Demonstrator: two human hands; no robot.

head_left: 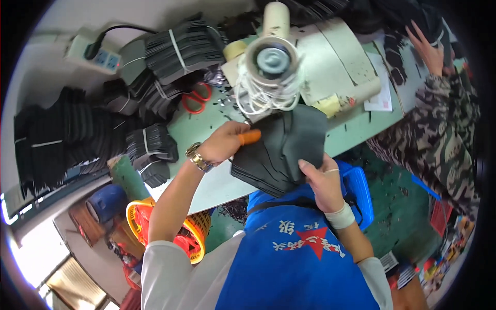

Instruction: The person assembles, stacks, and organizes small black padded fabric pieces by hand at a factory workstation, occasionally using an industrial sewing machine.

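A stack of black flat cut pieces [279, 150], perhaps leather or a similar sheet, is held in front of me at the table's near edge. My left hand [227, 142], with a watch on the wrist and an orange cover on one finger, is closed at the stack's left side. My right hand [324, 183] grips the lower right edge, thumb on top and fingers underneath. The pieces are slightly fanned on the left. Just beyond them stands a pale machine [325, 62] with white cord [268, 93] coiled around its front.
Tied bundles of black pieces [181, 49] crowd the left side of the green table [206, 181]. Red-handled scissors [197, 98] lie near them. Below are a yellow basket [200, 243] and a blue bin [361, 194]. A co-worker's camouflage sleeve [434, 113] is at right.
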